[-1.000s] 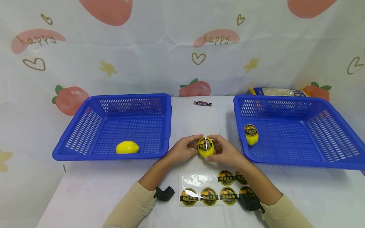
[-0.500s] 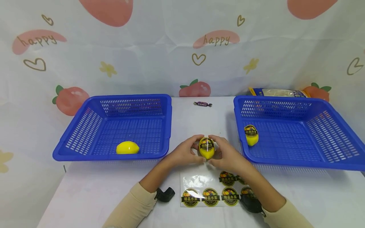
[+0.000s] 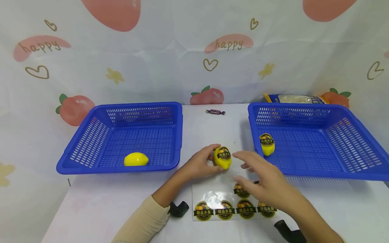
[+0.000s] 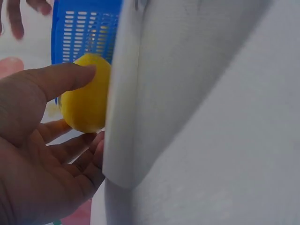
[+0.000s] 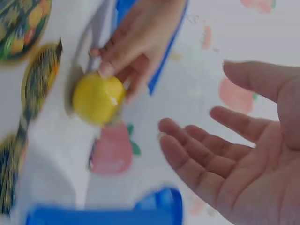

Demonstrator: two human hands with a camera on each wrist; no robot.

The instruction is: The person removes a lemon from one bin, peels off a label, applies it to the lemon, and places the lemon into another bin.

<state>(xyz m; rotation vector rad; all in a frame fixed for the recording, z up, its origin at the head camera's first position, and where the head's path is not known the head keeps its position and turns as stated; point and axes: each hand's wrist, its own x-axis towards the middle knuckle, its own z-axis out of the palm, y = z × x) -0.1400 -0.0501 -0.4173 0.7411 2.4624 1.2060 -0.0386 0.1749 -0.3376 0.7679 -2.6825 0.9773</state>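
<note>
- Yellow lemon (image 3: 223,157), looking light, smooth, stiff and slippery, is sitting near the bench's middle in the left hand (image 3: 202,164), fingers curling around its sides.
- Right hand (image 3: 263,179) is hovering beside it, fingers apart, holding nothing.

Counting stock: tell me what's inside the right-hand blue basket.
The right basket holds one yellow lemon with a round sticker on it, lying near the left wall. The rest of its floor shows bare mesh. A bag lies behind it, mostly hidden by the rim.
</note>
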